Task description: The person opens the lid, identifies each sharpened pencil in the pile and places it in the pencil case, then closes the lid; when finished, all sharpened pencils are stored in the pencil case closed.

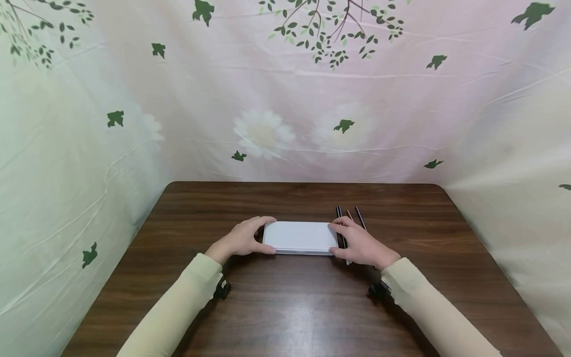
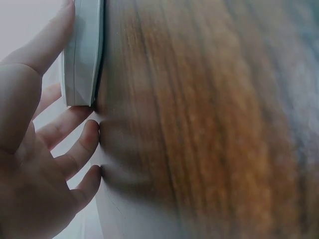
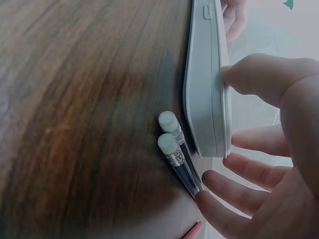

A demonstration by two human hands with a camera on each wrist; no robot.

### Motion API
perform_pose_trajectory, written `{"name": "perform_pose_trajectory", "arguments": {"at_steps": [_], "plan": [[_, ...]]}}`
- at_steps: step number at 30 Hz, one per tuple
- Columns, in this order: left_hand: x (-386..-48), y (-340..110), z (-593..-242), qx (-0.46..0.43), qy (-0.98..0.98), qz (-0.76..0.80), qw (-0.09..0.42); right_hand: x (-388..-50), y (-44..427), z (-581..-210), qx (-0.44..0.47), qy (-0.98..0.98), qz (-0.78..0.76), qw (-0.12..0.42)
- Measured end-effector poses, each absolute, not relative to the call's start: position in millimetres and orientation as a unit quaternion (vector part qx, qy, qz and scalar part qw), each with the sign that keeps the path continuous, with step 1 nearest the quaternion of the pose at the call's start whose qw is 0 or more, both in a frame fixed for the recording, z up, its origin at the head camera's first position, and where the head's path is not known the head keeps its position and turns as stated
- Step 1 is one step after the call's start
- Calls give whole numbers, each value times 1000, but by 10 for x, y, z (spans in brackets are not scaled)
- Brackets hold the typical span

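Note:
A flat white pencil case (image 1: 301, 237) lies lengthwise on the table between both hands. My left hand (image 1: 243, 238) holds its left end, thumb at the near edge and fingers at the far corner. My right hand (image 1: 359, 243) grips the right end the same way. In the right wrist view, a small latch shows on the side of the case (image 3: 204, 99), and the thumb presses its edge. Two dark pencils with white erasers (image 3: 168, 143) lie beside that end, under the right fingers. The left wrist view shows fingertips touching the table.
The dark pencil (image 1: 360, 218) and a reddish pencil (image 1: 350, 214) stick out beyond the right hand. The brown wood-grain table (image 1: 285, 302) reaches a printed cloth backdrop (image 1: 290, 99) behind and at both sides.

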State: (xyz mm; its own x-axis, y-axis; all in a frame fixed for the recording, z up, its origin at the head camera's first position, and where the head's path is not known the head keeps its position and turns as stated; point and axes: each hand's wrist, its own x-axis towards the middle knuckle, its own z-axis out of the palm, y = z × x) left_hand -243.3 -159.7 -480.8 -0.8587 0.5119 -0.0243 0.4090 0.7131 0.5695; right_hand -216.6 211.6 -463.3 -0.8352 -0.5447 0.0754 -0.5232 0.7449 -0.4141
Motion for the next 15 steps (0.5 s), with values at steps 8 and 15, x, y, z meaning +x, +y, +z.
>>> {"name": "perform_pose_trajectory", "arguments": {"at_steps": [8,15], "plan": [[-2422,-1593,-4811,253,923,274,96,-2144,2113,-4630,-287,935,-207,20],[-2400,-1591,-4810,254,922,277,96,-2130,2113,-4629,-279,938,-205,30]]}}
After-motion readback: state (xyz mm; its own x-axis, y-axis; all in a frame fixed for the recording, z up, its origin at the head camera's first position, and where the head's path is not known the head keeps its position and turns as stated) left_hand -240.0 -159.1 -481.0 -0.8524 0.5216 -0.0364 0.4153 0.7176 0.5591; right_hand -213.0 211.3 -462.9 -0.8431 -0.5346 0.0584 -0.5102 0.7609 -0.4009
